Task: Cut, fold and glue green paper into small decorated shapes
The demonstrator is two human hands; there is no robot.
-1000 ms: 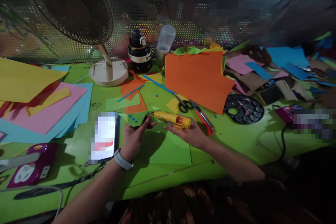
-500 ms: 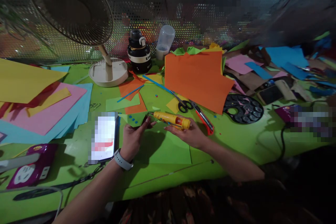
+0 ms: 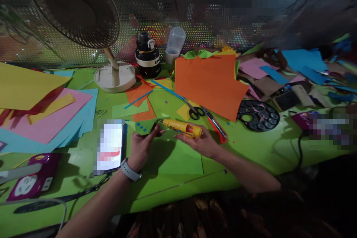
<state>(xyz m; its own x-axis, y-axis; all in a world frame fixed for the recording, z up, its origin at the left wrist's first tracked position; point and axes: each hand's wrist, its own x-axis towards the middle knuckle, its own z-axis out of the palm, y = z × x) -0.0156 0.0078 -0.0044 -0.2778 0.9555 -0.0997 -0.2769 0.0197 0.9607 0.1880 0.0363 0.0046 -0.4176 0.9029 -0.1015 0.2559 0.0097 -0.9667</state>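
Note:
My right hand (image 3: 199, 141) is closed around a yellow pen-shaped tool (image 3: 178, 126) with a dark, narrow tip and a window in its side. Its tip points left, toward the fingertips of my left hand (image 3: 143, 145). The thumb and fingers of that left hand are pinched together close to the tip; whatever they hold is too small and dark to name. Beneath both hands lies a green paper sheet (image 3: 178, 158). Several small blue paper dots (image 3: 141, 126) are just beyond my left hand on a green scrap.
A phone (image 3: 110, 147) lies left of my left hand. Scissors (image 3: 195, 111) and a red-handled cutter (image 3: 214, 124) rest behind the right hand, near orange paper (image 3: 206, 81) and a black palette (image 3: 259, 115). Farther back stand a fan (image 3: 114, 76) and a black bottle (image 3: 147, 59).

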